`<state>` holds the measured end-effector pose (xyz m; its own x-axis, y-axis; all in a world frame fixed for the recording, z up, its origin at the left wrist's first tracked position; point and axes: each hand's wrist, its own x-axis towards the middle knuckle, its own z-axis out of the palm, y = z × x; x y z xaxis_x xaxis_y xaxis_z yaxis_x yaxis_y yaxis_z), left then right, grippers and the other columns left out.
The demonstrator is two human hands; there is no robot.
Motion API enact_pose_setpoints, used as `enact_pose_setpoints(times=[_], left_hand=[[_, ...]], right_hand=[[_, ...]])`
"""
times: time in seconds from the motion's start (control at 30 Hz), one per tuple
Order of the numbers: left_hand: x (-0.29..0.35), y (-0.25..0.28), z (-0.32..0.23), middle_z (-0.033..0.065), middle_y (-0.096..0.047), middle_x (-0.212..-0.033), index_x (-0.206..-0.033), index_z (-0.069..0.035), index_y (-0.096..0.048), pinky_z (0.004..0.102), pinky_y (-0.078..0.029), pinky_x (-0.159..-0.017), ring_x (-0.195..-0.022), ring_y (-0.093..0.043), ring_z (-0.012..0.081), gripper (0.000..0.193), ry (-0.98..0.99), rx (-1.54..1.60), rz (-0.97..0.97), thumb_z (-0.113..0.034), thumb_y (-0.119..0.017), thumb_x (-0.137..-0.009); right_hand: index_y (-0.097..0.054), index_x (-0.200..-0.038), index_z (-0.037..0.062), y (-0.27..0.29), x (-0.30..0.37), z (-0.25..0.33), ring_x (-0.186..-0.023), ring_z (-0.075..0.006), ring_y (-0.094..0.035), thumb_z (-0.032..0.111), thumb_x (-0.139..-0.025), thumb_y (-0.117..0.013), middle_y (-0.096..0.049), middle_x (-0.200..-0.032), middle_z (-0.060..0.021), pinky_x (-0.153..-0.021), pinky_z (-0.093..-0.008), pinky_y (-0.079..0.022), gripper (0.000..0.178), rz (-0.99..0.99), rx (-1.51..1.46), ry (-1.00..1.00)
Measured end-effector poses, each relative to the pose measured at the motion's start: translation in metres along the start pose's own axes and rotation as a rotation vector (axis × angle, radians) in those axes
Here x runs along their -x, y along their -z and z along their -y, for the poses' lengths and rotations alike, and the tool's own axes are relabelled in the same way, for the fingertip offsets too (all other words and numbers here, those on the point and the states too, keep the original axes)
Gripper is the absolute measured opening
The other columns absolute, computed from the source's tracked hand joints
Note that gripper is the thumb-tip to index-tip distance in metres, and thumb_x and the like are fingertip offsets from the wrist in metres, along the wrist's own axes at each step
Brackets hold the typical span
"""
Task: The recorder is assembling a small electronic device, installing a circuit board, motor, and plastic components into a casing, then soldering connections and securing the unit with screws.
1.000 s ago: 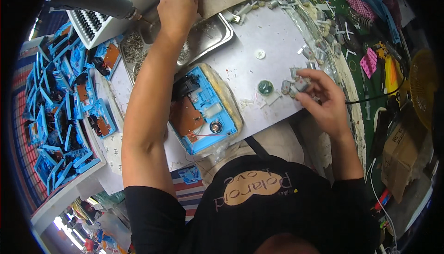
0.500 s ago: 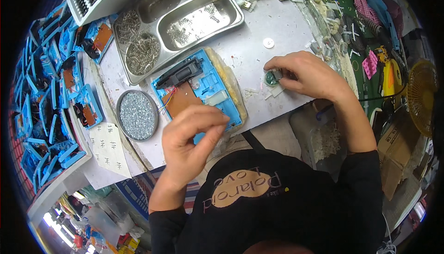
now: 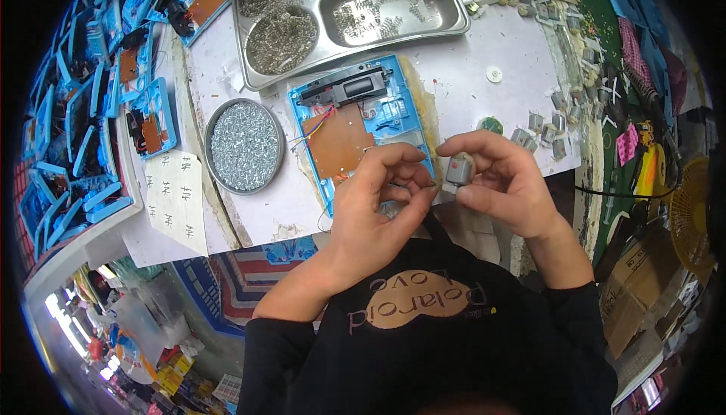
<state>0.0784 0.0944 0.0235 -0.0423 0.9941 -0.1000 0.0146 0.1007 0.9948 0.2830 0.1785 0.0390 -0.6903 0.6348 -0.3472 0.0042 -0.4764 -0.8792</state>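
Observation:
My right hand (image 3: 503, 181) grips a small silver electric motor (image 3: 458, 170) with a red spot between thumb and fingertips. Close beside it, my left hand (image 3: 386, 199) has its thumb and forefinger pinched together; what they hold, if anything, is too small to make out. Just beyond my left hand lies a blue plastic housing (image 3: 399, 105) with its inside facing up. It carries a brown circuit board (image 3: 336, 143), a long black part (image 3: 348, 86) and several coloured wires (image 3: 321, 122). My left hand hides its near right corner.
A round dish of small screws (image 3: 243, 147) stands left of the housing. Behind is a metal compartment tray (image 3: 321, 52) with springs. Several motors (image 3: 558, 124), a green disc (image 3: 491, 125) and a white round part (image 3: 494, 74) lie to the right. Blue housings (image 3: 76, 128) are heaped at far left.
My right hand has come left toward my body, bringing a motor from the table beside the green disc. My left hand has moved right to meet it. The whole view has shifted.

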Motion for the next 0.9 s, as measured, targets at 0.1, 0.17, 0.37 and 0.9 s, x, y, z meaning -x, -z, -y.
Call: enact_pose_setpoints(times=[0.1, 0.17, 0.37, 0.9], left_hand=[[0.000, 0.001, 0.002, 0.0078, -0.068, -0.099, -0.125, -0.001, -0.053, 0.0255, -0.058, -0.077, -0.090, -0.068, 0.0119, 0.042, -0.010, 0.029, -0.011, 0.006, -0.072, -0.089], [0.001, 0.002, 0.003, 0.0080, -0.069, -0.099, -0.125, -0.002, -0.053, 0.0254, -0.057, -0.078, -0.090, -0.068, 0.0119, 0.042, -0.018, 0.042, -0.016, 0.006, -0.073, -0.088], [0.003, 0.004, 0.008, 0.0079, -0.068, -0.102, -0.125, -0.001, -0.054, 0.0257, -0.057, -0.078, -0.091, -0.069, 0.0118, 0.042, -0.046, 0.029, 0.007, 0.006, -0.073, -0.088], [0.002, 0.010, 0.014, 0.0155, -0.071, -0.099, -0.101, -0.001, -0.064, 0.0370, -0.056, -0.075, -0.085, -0.071, 0.0306, 0.024, -0.383, -0.107, -0.091, 0.009, -0.074, -0.081]], right_hand=[[-0.056, -0.138, -0.0008, -0.006, -0.008, -0.009, -0.078, -0.0035, -0.055, 0.002, -0.092, -0.070, -0.061, -0.088, 0.0019, -0.070, -0.0194, -0.046, 0.049, 0.019, -0.113, -0.007], [-0.056, -0.138, -0.0007, -0.006, -0.011, -0.011, -0.077, -0.0035, -0.054, 0.001, -0.092, -0.070, -0.061, -0.088, 0.0022, -0.070, -0.0194, -0.046, 0.048, 0.037, -0.105, -0.001], [-0.057, -0.137, -0.0001, -0.006, -0.014, -0.014, -0.076, -0.0024, -0.053, 0.003, -0.092, -0.070, -0.060, -0.086, 0.0040, -0.068, -0.0195, -0.044, 0.046, 0.033, -0.016, 0.014], [-0.068, -0.110, 0.0039, -0.010, -0.014, 0.005, -0.081, -0.0291, -0.070, -0.001, -0.073, -0.083, -0.072, -0.098, -0.0118, -0.068, -0.0356, -0.056, 0.040, -0.037, 0.920, 0.862]])
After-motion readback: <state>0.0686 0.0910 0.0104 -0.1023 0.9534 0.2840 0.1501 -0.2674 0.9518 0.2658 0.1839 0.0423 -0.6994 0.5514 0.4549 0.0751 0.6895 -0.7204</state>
